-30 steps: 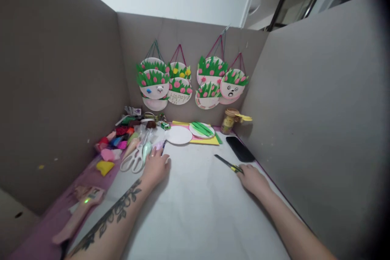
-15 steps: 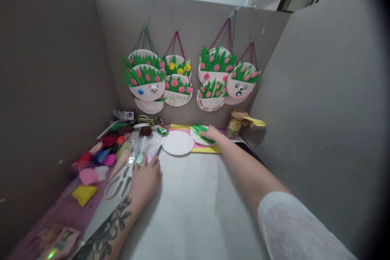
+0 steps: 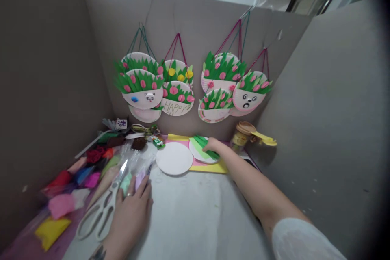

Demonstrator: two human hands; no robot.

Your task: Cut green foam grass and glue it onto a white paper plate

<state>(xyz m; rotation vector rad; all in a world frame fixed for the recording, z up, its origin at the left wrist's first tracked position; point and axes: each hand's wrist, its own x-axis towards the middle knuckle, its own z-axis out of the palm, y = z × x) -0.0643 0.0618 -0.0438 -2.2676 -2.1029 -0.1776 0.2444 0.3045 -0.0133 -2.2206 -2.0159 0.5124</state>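
My left hand point(image 3: 131, 207) lies on the table with its fingers stretched forward and a ring on one of them. Its fingertips touch or nearly touch a mint-green packet point(image 3: 125, 183) and a lilac packet point(image 3: 140, 179). White-handled scissors point(image 3: 105, 207) rest just left of it, blades pointing away. Far forward, my right hand point(image 3: 214, 145) is closed at the green paper strips point(image 3: 201, 142), which lie on a white paper plate point(image 3: 194, 152); some fingertips are hidden. Left of that plate is a bare white round plate point(image 3: 174, 158).
Decorated plates point(image 3: 142, 89) hang by strings on the grey back wall. A lidded cup point(image 3: 240, 136) with a yellow utensil point(image 3: 265, 138) stands back right. Colored packets, including a pink one point(image 3: 61, 206) and a yellow one point(image 3: 52, 231), crowd the left. Grey panels flank both sides.
The view has shifted and come closer, so the table things appear lower. My right hand stays at the strips, where a lighter green one shows more. My left hand remains beside the scissors.
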